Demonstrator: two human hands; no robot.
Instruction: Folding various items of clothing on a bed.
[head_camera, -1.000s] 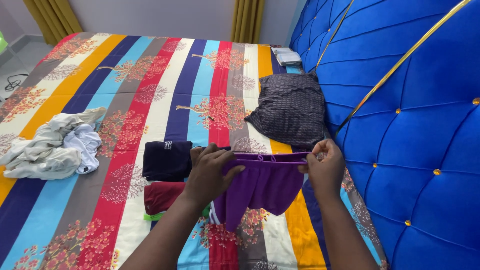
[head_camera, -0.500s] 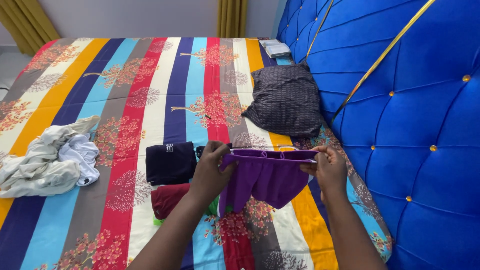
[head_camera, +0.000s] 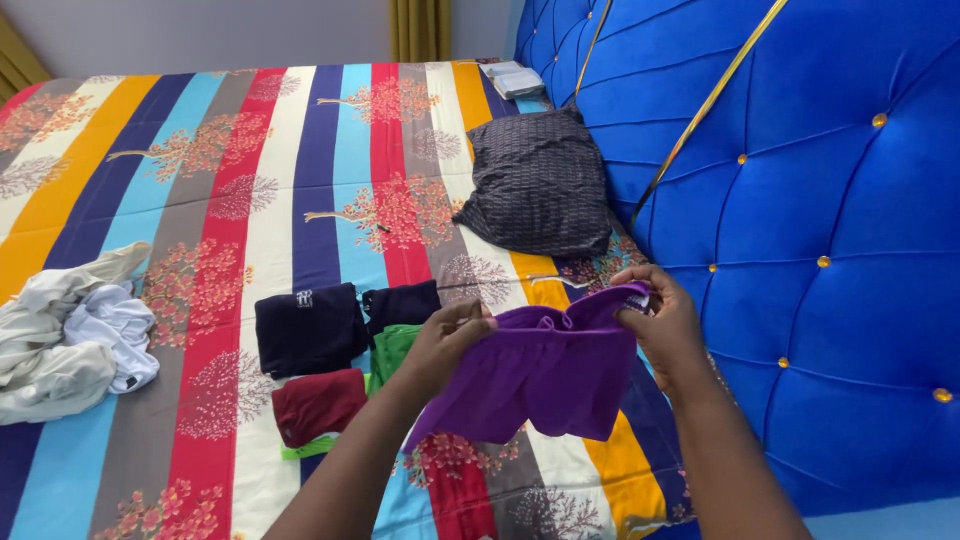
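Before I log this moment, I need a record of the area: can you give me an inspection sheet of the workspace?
Surface: bed with a striped, tree-patterned sheet.
Job's things: purple garment, held up by its top edge above the sheet.
Clutter: black folded garment, dark navy folded garment, maroon folded garment and a green garment grouped on the sheet; pale crumpled clothes pile at the left; dark patterned pillow by the headboard; small flat items at the far corner, too small to tell.
Grippers: left hand and right hand each pinch the purple garment's edge.
Cables: nothing seen.
Surroundings: blue tufted headboard with gold trim; olive curtain; grey wall.
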